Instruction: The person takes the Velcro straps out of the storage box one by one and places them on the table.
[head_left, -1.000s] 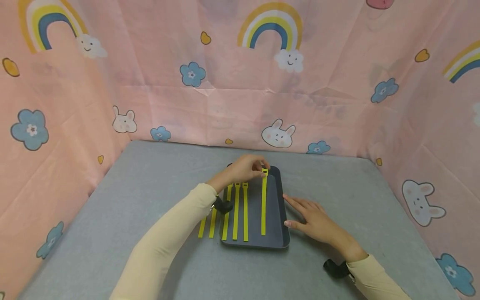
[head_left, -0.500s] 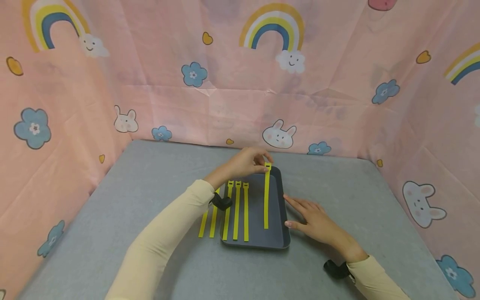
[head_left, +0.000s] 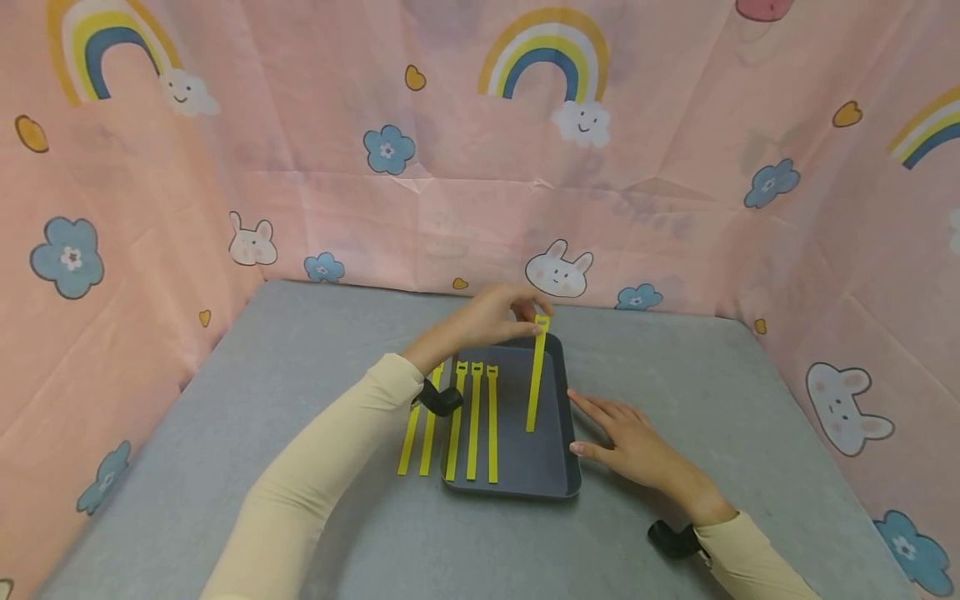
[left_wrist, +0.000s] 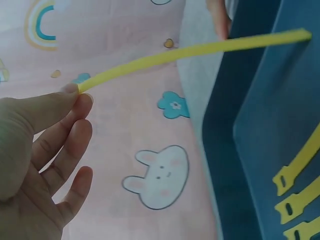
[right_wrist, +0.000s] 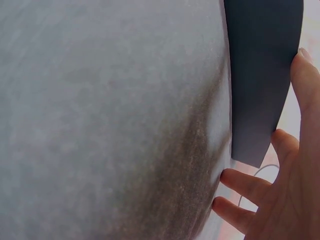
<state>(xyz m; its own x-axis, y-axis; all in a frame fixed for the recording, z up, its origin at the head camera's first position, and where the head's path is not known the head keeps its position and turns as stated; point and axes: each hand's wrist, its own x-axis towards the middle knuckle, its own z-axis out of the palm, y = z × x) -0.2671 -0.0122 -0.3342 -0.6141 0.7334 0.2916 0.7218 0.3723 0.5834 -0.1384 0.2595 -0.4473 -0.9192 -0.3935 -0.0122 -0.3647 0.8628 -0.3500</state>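
Observation:
My left hand [head_left: 498, 317] pinches a yellow cable strap [head_left: 537, 367] by its slotted head, over the far right of the dark grey tray [head_left: 517, 442]. In the left wrist view the strap [left_wrist: 165, 59] bows between thumb and forefinger and the tray; whether its lower end touches the floor, I cannot tell. Several more straps lie in parallel, three of them [head_left: 475, 425] in the tray's left half with slotted heads facing away. My right hand [head_left: 630, 442] has its fingers extended against the tray's right side; the right wrist view shows fingertips at the tray wall [right_wrist: 260, 75].
Two yellow straps [head_left: 427, 442] lie on the grey table [head_left: 300, 350] left of the tray, partly hidden by my left wrist. A pink patterned cloth [head_left: 450, 225] stands behind and at both sides of the table. A black device [head_left: 671, 540] is on each wrist.
My left hand has risen and moved slightly right and away with the strap, whose lower end has drawn up from the tray's near part and tilted. The right hand stays put.

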